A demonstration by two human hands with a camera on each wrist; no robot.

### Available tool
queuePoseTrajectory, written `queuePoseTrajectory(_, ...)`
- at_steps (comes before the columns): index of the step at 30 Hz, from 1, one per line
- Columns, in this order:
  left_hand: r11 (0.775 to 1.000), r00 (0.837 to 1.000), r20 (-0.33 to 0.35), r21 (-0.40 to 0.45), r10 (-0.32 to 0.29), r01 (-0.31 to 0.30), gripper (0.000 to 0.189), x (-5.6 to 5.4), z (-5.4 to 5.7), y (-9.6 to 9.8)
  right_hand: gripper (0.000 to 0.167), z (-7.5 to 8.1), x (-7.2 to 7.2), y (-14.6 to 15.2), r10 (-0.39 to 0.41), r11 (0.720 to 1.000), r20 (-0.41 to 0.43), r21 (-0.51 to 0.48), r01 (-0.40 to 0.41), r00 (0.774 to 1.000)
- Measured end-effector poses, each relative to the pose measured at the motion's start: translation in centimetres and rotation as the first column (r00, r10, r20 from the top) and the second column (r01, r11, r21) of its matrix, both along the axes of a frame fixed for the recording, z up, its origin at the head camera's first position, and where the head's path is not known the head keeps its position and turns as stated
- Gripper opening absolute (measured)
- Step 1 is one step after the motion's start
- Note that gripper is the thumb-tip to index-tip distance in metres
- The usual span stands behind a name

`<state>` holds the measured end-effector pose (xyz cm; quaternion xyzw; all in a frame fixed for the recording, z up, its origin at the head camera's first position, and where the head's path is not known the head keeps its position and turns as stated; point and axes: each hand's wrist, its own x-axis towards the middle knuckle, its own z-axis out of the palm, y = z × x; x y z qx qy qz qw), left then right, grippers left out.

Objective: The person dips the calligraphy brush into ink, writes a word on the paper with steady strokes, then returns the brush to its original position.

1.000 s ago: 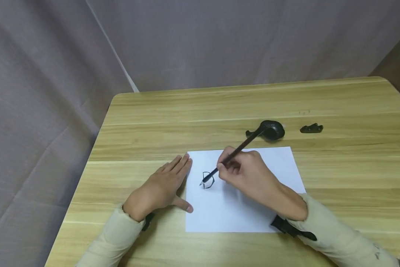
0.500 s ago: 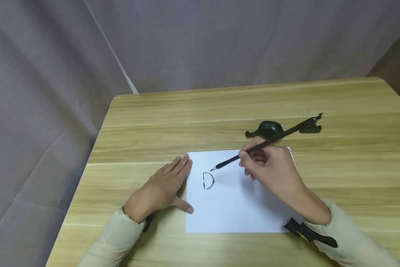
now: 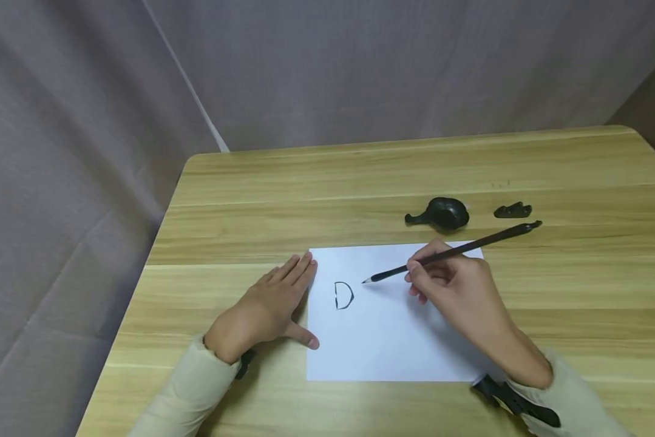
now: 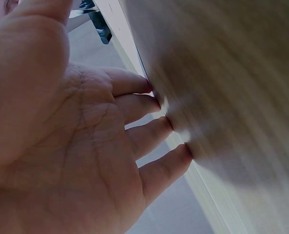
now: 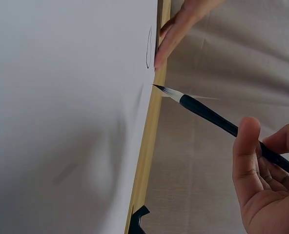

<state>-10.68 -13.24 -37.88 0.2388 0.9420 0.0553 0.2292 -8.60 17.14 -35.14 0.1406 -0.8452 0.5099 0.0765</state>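
My right hand [image 3: 458, 291] grips a dark-handled writing brush [image 3: 485, 241] between thumb and fingers. Its black-stained tip points down and left, close over the white paper [image 3: 382, 346]. Left of the tip, a thin black "D" shape [image 3: 352, 297] is drawn on the sheet. In the right wrist view the brush [image 5: 208, 113] shows white bristles with a dark point. My left hand [image 3: 267, 306] lies with fingers stretched out at the paper's left edge, thumb apart and over the sheet. The left wrist view shows its palm [image 4: 81, 141] with fingertips on the wooden surface and nothing held.
A black ink dish [image 3: 446, 214] with a small handle stands behind the paper. To its right sits a small black brush rest [image 3: 513, 210]. The wooden table [image 3: 283, 194] ends at a grey curtain [image 3: 360, 73] at the back and left.
My right hand has lifted the brush off the "D" and moved it to the right, and the brush now leans further right. The left hand stays in place.
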Motion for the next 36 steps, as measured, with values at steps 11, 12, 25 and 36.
queuePoseTrajectory(11,1.000,1.000,-0.007,-0.003,-0.003,0.003,0.141,-0.15,0.11,0.23,0.005,-0.23,-0.18,0.23,0.000,1.000,0.001,0.014,0.000,1.000)
queuePoseTrajectory(12,1.000,1.000,-0.008,-0.004,-0.003,0.003,0.141,-0.16,0.10,0.22,0.005,-0.24,-0.21,0.23,0.000,1.000,0.001,0.015,0.000,1.000)
queuePoseTrajectory(25,1.000,1.000,-0.016,0.002,0.002,-0.002,0.142,-0.05,0.11,-0.04,0.002,-0.25,-0.24,0.06,0.005,0.999,0.004,0.041,-0.005,1.000)
queuePoseTrajectory(36,1.000,1.000,-0.010,-0.002,0.003,-0.003,0.141,0.10,0.10,0.06,0.011,-0.27,0.47,0.09,0.012,0.999,0.027,0.049,-0.013,1.000)
